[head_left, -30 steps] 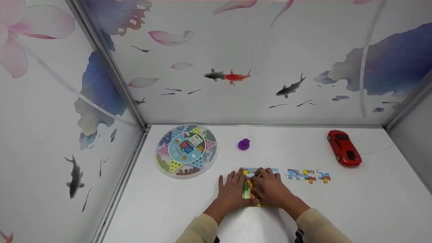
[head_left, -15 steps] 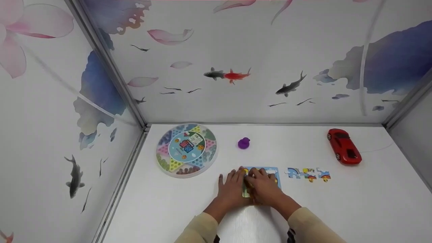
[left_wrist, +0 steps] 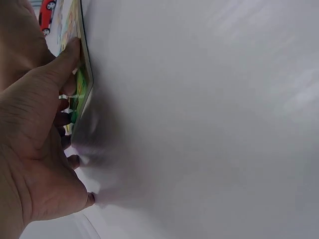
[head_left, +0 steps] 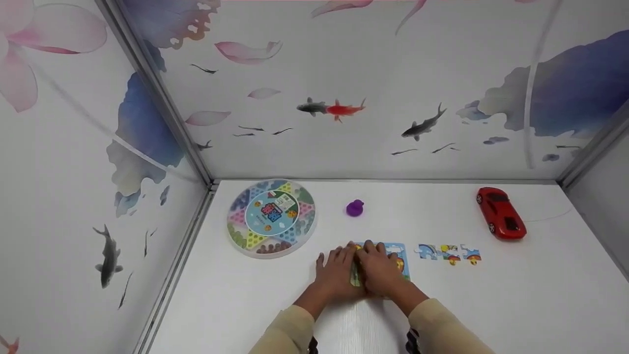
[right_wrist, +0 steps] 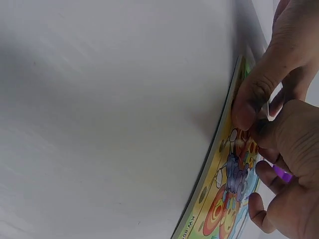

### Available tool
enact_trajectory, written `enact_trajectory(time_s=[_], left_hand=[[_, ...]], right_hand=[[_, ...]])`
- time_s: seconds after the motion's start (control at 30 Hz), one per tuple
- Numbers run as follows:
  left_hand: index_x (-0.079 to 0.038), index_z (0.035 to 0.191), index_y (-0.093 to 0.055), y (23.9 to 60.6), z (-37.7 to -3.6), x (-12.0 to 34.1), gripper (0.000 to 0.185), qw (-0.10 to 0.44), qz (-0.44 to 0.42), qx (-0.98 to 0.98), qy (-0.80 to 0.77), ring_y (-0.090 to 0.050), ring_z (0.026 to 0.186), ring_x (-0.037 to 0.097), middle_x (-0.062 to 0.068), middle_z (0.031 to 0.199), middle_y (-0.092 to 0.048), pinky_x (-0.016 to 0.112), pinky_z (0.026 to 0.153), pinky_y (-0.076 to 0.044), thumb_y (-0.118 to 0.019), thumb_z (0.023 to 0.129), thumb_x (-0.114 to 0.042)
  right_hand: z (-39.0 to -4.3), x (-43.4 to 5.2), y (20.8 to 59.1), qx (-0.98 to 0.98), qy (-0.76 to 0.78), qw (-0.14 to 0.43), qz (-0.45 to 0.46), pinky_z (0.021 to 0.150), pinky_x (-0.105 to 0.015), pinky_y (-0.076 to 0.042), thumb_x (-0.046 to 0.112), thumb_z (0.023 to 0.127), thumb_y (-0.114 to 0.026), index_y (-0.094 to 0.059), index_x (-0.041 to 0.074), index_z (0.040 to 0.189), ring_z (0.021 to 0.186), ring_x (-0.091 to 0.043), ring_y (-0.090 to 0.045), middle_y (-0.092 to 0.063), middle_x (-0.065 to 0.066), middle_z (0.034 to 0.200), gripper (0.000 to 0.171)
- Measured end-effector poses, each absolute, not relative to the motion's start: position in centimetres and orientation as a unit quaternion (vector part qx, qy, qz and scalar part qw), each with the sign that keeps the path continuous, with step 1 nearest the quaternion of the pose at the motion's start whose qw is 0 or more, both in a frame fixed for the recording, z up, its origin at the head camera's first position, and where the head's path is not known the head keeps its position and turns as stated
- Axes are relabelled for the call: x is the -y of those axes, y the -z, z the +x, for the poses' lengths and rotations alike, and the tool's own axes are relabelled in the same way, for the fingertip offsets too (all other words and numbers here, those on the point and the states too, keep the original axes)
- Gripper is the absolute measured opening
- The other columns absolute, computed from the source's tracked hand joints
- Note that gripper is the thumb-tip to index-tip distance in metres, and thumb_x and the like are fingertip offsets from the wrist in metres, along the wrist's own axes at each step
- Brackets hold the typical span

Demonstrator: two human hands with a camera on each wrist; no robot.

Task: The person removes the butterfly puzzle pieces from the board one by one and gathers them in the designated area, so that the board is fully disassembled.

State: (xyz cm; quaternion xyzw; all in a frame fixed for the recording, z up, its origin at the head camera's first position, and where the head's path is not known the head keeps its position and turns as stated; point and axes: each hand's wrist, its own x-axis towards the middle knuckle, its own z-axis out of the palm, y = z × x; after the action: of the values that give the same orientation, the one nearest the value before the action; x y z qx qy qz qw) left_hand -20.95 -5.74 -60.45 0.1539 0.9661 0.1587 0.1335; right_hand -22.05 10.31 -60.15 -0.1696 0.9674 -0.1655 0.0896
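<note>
A colourful picture puzzle board lies near the front middle of the white table. My left hand lies flat at its left edge with the fingers spread. In the left wrist view its thumb touches the board's edge. My right hand lies across the board and covers most of it. In the right wrist view its thumb presses the board's near edge and the fingers press on the picture. Three loose puzzle pieces lie in a row just right of the board.
A round checkers box stands at the back left. A small purple duck sits behind the hands. A red toy car is at the back right. Walls printed with fish close in the table on three sides.
My right hand has slid left across the board, which uncovers more of its right side. The left hand has barely moved.
</note>
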Motion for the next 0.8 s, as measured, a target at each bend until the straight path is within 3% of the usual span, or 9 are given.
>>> enact_trajectory(time_s=[0.33,0.43,0.57,0.8], left_hand=[[-0.019,0.175,-0.032,60.20,-21.28,6.20,0.117,0.143,0.157,-0.960,-0.183,-0.034,0.165,0.032,-0.001,0.184,-0.030,0.070,0.134,-0.028,-0.085,0.085,-0.071],[-0.020,0.175,-0.032,60.44,-21.14,6.22,0.117,0.141,0.154,-0.959,-0.191,-0.034,0.165,0.032,-0.002,0.184,-0.030,0.071,0.134,-0.027,-0.087,0.084,-0.069],[-0.021,0.175,-0.034,60.62,-20.98,6.25,0.116,0.132,0.153,-0.959,-0.197,-0.033,0.166,0.031,-0.002,0.184,-0.032,0.073,0.134,-0.023,-0.089,0.083,-0.065],[-0.022,0.174,-0.036,60.69,-21.01,6.08,0.116,0.127,0.146,-0.956,-0.219,-0.024,0.172,0.033,0.000,0.184,-0.031,0.078,0.134,-0.015,-0.093,0.080,-0.061]], right_hand=[[-21.85,-10.29,60.81,-0.969,0.170,0.076,-0.159,0.112,-0.086,-0.044,0.018,0.079,-0.100,-0.061,0.011,0.154,0.135,-0.043,-0.049,-0.054,-0.018,0.150,0.085],[-21.66,-10.30,60.87,-0.969,0.177,0.068,-0.155,0.112,-0.084,-0.046,0.015,0.076,-0.101,-0.064,0.014,0.151,0.133,-0.042,-0.050,-0.055,-0.017,0.147,0.084],[-21.46,-10.34,60.91,-0.970,0.180,0.058,-0.153,0.110,-0.078,-0.051,0.012,0.080,-0.097,-0.064,0.017,0.149,0.130,-0.041,-0.051,-0.056,-0.017,0.145,0.077],[-21.33,-10.37,61.02,-0.970,0.183,0.036,-0.158,0.110,-0.065,-0.058,0.013,0.075,-0.101,-0.061,0.015,0.154,0.127,-0.042,-0.054,-0.058,-0.020,0.144,0.088]])
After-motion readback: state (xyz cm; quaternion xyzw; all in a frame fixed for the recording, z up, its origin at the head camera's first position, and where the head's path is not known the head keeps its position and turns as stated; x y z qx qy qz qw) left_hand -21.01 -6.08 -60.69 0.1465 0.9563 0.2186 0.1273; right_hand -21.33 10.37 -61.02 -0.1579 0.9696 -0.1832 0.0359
